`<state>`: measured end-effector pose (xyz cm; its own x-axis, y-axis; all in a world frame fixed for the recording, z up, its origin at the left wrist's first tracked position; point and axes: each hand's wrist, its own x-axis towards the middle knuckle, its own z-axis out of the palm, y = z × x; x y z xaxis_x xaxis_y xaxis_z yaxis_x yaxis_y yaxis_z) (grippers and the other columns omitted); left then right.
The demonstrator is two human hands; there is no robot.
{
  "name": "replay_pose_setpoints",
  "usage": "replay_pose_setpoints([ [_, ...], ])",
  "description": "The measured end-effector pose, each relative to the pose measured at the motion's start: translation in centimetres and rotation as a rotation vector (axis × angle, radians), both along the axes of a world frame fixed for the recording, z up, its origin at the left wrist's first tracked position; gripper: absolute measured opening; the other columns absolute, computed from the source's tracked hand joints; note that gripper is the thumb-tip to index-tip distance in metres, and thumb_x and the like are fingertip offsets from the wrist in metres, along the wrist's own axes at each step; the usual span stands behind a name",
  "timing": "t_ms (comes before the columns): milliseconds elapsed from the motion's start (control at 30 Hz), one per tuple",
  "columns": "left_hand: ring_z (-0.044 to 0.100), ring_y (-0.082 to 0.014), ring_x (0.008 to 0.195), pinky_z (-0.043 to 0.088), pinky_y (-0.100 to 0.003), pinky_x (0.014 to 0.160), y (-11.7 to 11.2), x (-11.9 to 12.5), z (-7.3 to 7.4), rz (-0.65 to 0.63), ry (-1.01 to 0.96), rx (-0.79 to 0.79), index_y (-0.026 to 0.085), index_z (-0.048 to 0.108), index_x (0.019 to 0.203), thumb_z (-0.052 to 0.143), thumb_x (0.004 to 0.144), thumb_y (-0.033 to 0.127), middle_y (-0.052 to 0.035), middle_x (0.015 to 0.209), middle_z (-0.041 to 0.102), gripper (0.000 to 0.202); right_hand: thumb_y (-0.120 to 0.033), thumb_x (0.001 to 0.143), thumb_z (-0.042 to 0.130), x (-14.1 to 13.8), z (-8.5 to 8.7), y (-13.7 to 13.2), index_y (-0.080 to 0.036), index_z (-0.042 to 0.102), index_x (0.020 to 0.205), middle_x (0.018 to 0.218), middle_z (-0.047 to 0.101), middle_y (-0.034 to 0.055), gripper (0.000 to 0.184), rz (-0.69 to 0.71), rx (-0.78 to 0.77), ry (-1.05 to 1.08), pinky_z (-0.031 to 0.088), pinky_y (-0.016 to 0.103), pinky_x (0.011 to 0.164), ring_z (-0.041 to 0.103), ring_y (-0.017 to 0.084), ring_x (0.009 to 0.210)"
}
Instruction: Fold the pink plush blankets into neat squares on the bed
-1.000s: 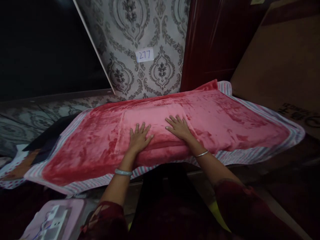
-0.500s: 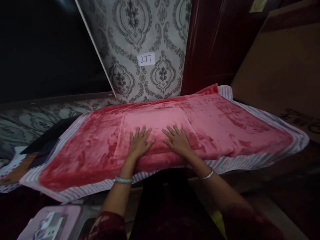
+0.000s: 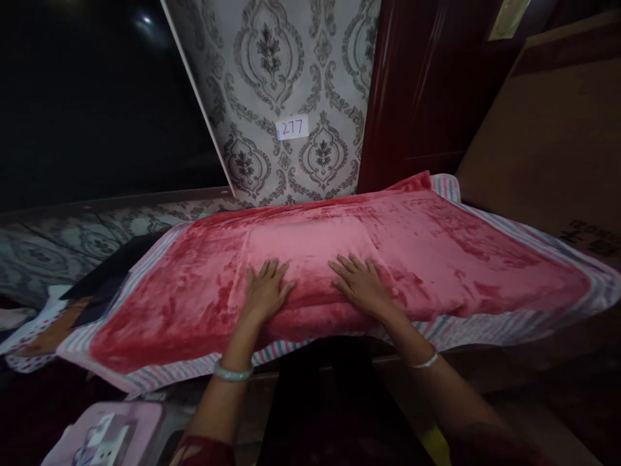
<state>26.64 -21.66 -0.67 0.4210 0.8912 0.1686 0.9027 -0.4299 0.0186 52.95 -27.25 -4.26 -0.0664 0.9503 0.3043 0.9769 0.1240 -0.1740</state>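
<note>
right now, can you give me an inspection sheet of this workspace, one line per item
surface: draped by red plush blanket with striped border; underneath hidden
job's things: paler plush rectangle lying mid-blanket, possibly folded cloth
clutter: dotted cloth at left; pink lid at lower left, bearing a white power strip-like device
hands: left hand and right hand spread open, palms down on the plush rectangle
cables: thin cord beside the device, blurred
surroundings: patterned wallpaper, "277" label, black screen, dark red door, cardboard box
</note>
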Motion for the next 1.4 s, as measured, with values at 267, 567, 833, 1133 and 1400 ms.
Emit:
replay_pose_setpoints([
  [267,0.044,-0.0365,0.142,0.040,-0.059,0.112,-1.4,-5.9,-3.9,0.170,-0.256,0.245,0.015,0.053,0.145,0.031,0.101,0.045,-0.0163,0.158,0.042,0.057,-0.044,0.101,0.043,4.9,-4.6,-3.0,-0.027,0.050,0.150,0.158,0.043,0.0070,0.052,-0.067,0.271,0.096,0.035,0.060,0.113,0.034,0.034,0.145],
  [567,0.040,-0.0329,0.146,0.036,-0.054,0.118,-1.4,-8.1,-5.2,0.012,-0.384,0.189,0.019,0.048,0.147,0.059,0.089,0.051,-0.0152,0.161,0.037,0.067,-0.039,0.095,0.052,6.1,-5.5,-3.1,-0.024,0.040,0.155,0.160,0.039,0.0121,0.063,0.072,0.315,0.190,0.039,0.053,0.113,0.044,0.030,0.141],
  [833,0.035,-0.0288,0.149,0.041,-0.047,0.116,-1.4,-10.2,-4.1,-0.053,-0.407,0.050,0.025,0.045,0.149,0.060,0.087,0.034,-0.0120,0.166,0.026,0.065,-0.022,0.083,0.054,7.5,-5.9,-3.2,-0.024,0.029,0.160,0.165,0.027,0.0114,0.082,0.133,0.230,0.279,0.036,0.052,0.116,0.035,0.028,0.148],
  [1133,0.046,-0.0284,0.142,0.053,-0.043,0.104,-1.8,-9.9,-3.3,0.042,-0.325,0.089,0.020,0.044,0.149,0.047,0.083,0.010,-0.0168,0.164,0.026,0.067,-0.008,0.078,0.047,7.3,-6.4,-2.9,-0.025,0.027,0.161,0.162,0.034,0.0120,0.087,0.106,0.297,0.302,0.036,0.053,0.117,0.039,0.026,0.146],
  [1400,0.058,-0.0247,0.130,0.055,-0.038,0.103,-1.1,-9.6,-2.7,0.068,-0.348,0.185,0.025,0.060,0.128,0.047,0.079,0.009,-0.0090,0.147,0.052,0.053,-0.002,0.076,0.042,7.6,-4.9,-2.5,-0.023,0.053,0.147,0.153,0.049,0.0109,0.074,0.097,0.253,0.236,0.044,0.049,0.113,0.050,0.025,0.138],
])
